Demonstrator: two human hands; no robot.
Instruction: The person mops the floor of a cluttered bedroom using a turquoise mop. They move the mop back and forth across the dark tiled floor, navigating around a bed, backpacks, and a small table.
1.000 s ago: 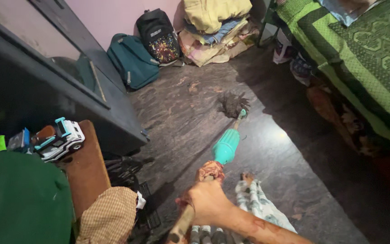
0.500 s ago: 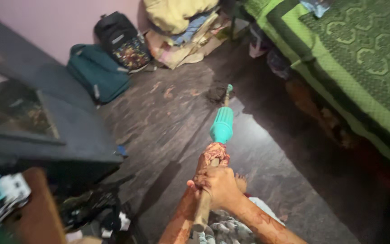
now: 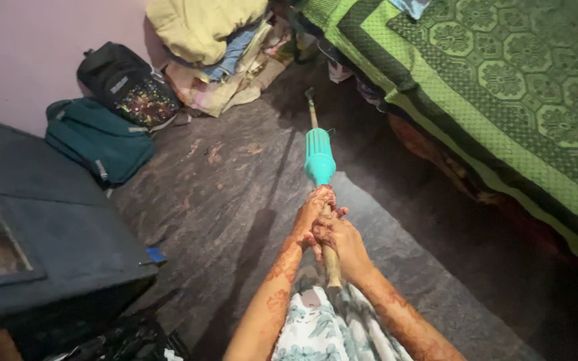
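Note:
A long-handled broom (image 3: 320,155) with a teal plastic collar and a wooden shaft reaches out across the dark stone floor towards the bed. Its far end lies in shadow by the bed's corner, near the pile of clothes. My left hand (image 3: 311,212) grips the shaft just below the teal collar. My right hand (image 3: 337,239) grips the wooden shaft right behind it, and the two hands touch. Both forearms carry henna patterns.
A bed with a green patterned cover (image 3: 503,93) fills the right side. A pile of folded clothes (image 3: 209,47) lies against the back wall, beside a black backpack (image 3: 127,83) and a teal bag (image 3: 98,139). A dark low cabinet (image 3: 41,241) stands at left.
The broom has pushed forward and right towards the bed's corner. My left hand has joined the right on the shaft, and my view has turned right, away from the toys.

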